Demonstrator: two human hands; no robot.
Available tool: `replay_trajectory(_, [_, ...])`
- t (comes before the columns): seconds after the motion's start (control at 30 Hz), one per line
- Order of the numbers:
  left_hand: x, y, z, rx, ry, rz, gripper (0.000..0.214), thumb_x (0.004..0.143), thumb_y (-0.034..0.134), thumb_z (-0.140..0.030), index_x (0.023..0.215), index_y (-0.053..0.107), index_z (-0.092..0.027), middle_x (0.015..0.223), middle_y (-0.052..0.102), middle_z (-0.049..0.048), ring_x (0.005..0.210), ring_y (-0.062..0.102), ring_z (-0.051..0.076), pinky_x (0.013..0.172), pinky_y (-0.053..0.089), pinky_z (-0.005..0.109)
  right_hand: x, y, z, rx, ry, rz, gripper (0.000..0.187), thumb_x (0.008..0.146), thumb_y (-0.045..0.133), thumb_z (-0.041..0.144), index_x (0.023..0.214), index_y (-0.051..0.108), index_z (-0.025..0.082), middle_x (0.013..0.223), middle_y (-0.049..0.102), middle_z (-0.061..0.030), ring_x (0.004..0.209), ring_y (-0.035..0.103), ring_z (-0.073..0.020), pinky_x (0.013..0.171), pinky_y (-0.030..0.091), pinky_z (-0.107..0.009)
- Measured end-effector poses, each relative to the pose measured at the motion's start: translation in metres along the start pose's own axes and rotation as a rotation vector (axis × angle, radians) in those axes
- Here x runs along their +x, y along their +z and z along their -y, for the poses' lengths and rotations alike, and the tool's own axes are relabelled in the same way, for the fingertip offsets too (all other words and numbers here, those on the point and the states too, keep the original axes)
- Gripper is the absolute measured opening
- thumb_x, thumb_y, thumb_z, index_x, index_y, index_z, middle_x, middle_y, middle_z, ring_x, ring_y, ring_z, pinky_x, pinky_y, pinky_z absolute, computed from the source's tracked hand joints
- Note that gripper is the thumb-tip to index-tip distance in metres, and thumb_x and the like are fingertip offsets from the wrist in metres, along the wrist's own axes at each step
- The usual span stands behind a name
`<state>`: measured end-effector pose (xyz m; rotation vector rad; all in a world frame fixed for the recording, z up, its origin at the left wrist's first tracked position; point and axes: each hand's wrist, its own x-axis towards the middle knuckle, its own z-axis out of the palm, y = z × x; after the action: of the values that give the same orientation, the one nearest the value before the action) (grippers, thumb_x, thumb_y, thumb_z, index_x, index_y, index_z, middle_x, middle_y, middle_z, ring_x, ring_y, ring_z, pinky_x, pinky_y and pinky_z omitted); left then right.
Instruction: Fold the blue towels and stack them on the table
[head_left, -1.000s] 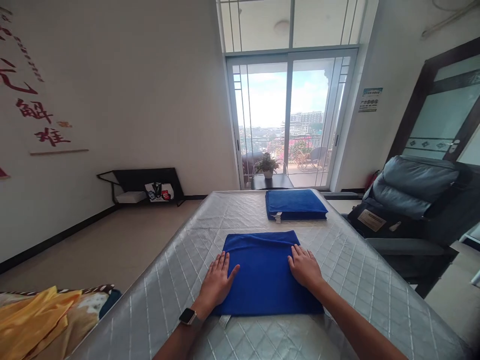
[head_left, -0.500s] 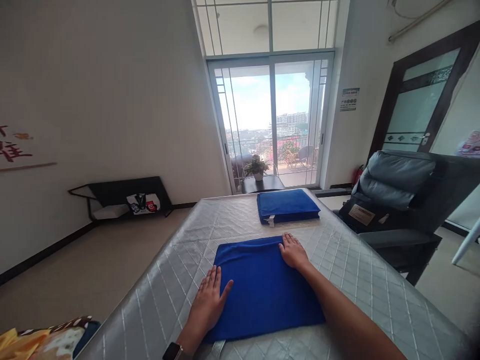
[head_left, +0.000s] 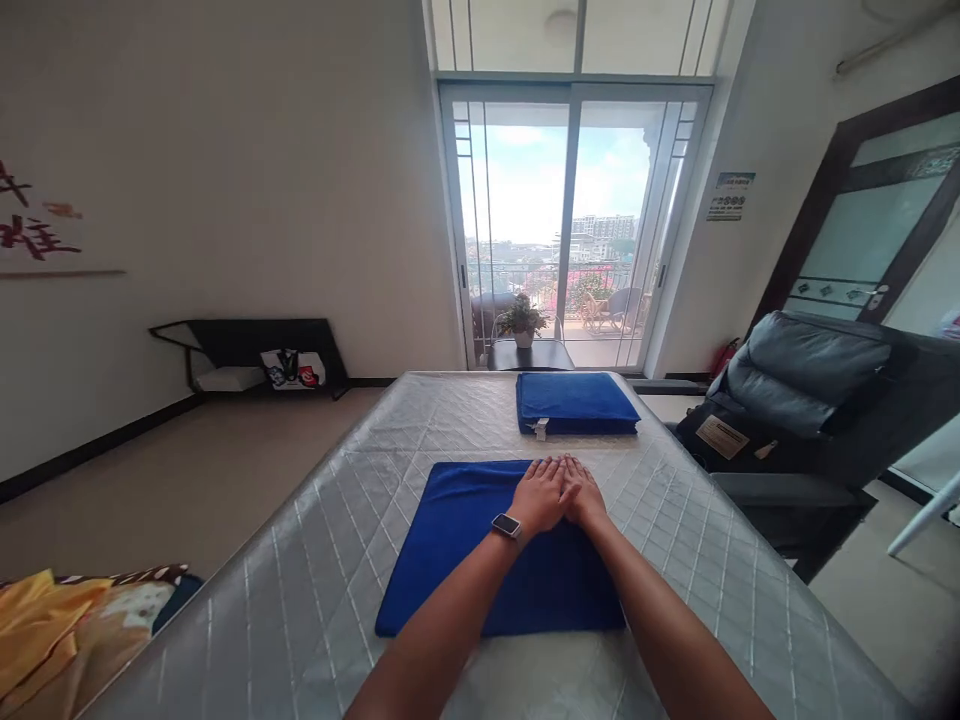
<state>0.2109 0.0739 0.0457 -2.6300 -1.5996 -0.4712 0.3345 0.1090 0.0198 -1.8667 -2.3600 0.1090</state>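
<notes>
Blue cloth (head_left: pixel 551 585) on the near side of the folded stack (head_left: pixel 577 402), my fingers laid flat.
Well left of the stack is yellow fabric (head_left: pixel 37 622). Nearer me than the stack, my left hand (head_left: pixel 541 497) rests on the cloth, fingers straight, gripping nothing, thumb over my right hand (head_left: pixel 586 496), which lies beside it, fingers equally straight. Right of the stack stands a dark armchair (head_left: pixel 817 370).

The left hand (head_left: pixel 541 497), a watch (head_left: pixel 507 525) on its wrist, and the right hand (head_left: pixel 587 496) lie palm-down and touching at about one o'clock on a folded blue cloth (head_left: pixel 448 525), which rests on a silver quilted cover (head_left: pixel 337 560). Seen from that cloth, a blue stack (head_left: pixel 581 402) sits at one o'clock, a potted plant (head_left: pixel 523 318) at twelve and a dark armchair (head_left: pixel 814 365) at two
</notes>
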Motion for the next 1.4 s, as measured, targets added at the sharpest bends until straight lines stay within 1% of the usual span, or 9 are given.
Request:
replay_trajectory(0.13, [0.020, 0.018, 0.002, -0.080, -0.140, 0.053, 0.068, 0.102, 0.012, -0.056, 0.152, 0.038, -0.015, 0.156, 0.039, 0.0120, 0.146, 0.032, 0.024, 0.121, 0.025, 0.046, 0.002, 0.000, -0.001, -0.025, 0.020, 0.010, 0.065, 0.098, 0.028, 0.030, 0.157, 0.020, 0.006, 0.165, 0.013, -0.0083, 0.152, 0.012, -0.0221, 0.122, 0.010, -0.034])
replay_trajectory(0.23, [-0.004, 0.018, 0.039, -0.033, -0.194, 0.027, 0.069, 0.101, 0.015, -0.059, 0.151, 0.039, -0.019, 0.158, 0.037, 0.0103, 0.148, 0.027, 0.023, 0.122, 0.020, 0.046, 0.004, -0.001, 0.004, 0.029, 0.071, -0.019, 0.066, 0.100, 0.020, 0.038, 0.157, 0.022, 0.004, 0.164, 0.019, -0.0104, 0.151, 0.016, -0.0229, 0.122, 0.011, -0.036])
replay_trajectory(0.43, [-0.064, -0.013, 0.137, 0.149, -0.360, 0.066, 0.060, 0.103, 0.021, -0.051, 0.151, 0.040, -0.021, 0.158, 0.037, 0.0121, 0.148, 0.027, 0.027, 0.121, 0.021, 0.051, 0.004, -0.002, 0.008, 0.088, 0.097, -0.030, 0.067, 0.100, 0.020, 0.041, 0.157, 0.022, 0.005, 0.164, 0.020, -0.0098, 0.151, 0.015, -0.0210, 0.122, 0.007, -0.035])
replay_trajectory(0.6, [-0.085, -0.024, 0.175, 0.226, -0.438, 0.156, 0.062, 0.103, 0.021, -0.050, 0.155, 0.030, -0.018, 0.162, 0.026, 0.0128, 0.150, 0.023, 0.028, 0.120, 0.022, 0.051, 0.004, -0.001, 0.008, 0.095, 0.104, -0.029, 0.067, 0.100, 0.021, 0.041, 0.157, 0.022, 0.005, 0.164, 0.019, -0.0095, 0.151, 0.015, -0.0203, 0.122, 0.007, -0.034])
replay_trajectory(0.77, [-0.070, -0.028, 0.158, 0.262, -0.429, 0.118, 0.060, 0.102, 0.028, -0.045, 0.151, 0.037, -0.011, 0.158, 0.032, 0.0180, 0.148, 0.026, 0.030, 0.120, 0.020, 0.051, 0.003, -0.002, 0.009, 0.108, 0.111, -0.051, 0.067, 0.100, 0.022, 0.041, 0.156, 0.024, 0.005, 0.163, 0.020, -0.0090, 0.151, 0.016, -0.0204, 0.122, 0.008, -0.034])
replay_trajectory(0.9, [-0.028, -0.025, 0.115, 0.070, -0.344, -0.057, 0.048, 0.101, 0.029, -0.024, 0.144, 0.048, -0.014, 0.152, 0.045, 0.0146, 0.141, 0.040, 0.024, 0.117, 0.030, 0.040, 0.003, -0.003, 0.009, 0.114, 0.110, -0.052, 0.068, 0.099, 0.023, 0.042, 0.156, 0.025, 0.006, 0.163, 0.021, -0.0083, 0.151, 0.017, -0.0206, 0.122, 0.009, -0.034])
replay_trajectory(1.03, [0.013, -0.011, 0.082, -0.052, -0.323, -0.061, 0.039, 0.098, 0.042, -0.022, 0.132, 0.061, -0.019, 0.137, 0.059, 0.0107, 0.127, 0.053, 0.021, 0.108, 0.040, 0.032, 0.001, -0.005, 0.009, 0.105, 0.101, -0.063, 0.068, 0.099, 0.024, 0.042, 0.156, 0.026, 0.006, 0.163, 0.023, -0.0086, 0.150, 0.018, -0.0201, 0.121, 0.010, -0.034])
replay_trajectory(1.17, [0.027, -0.004, 0.084, -0.105, -0.330, -0.030, 0.025, 0.094, 0.053, -0.026, 0.110, 0.072, -0.019, 0.117, 0.069, 0.0091, 0.114, 0.060, 0.022, 0.100, 0.044, 0.031, 0.001, -0.005, 0.008, 0.115, 0.097, -0.060, 0.068, 0.099, 0.023, 0.043, 0.156, 0.026, 0.007, 0.162, 0.024, -0.0080, 0.150, 0.019, -0.0197, 0.121, 0.011, -0.034])
replay_trajectory(1.4, [0.022, -0.008, 0.104, -0.116, -0.266, -0.021, 0.022, 0.096, 0.052, -0.029, 0.102, 0.072, -0.022, 0.110, 0.070, 0.0051, 0.108, 0.061, 0.019, 0.094, 0.044, 0.028, 0.000, -0.004, 0.009, 0.129, 0.104, -0.084, 0.067, 0.099, 0.025, 0.043, 0.156, 0.028, 0.007, 0.162, 0.025, -0.0078, 0.150, 0.020, -0.0214, 0.122, 0.011, -0.035])
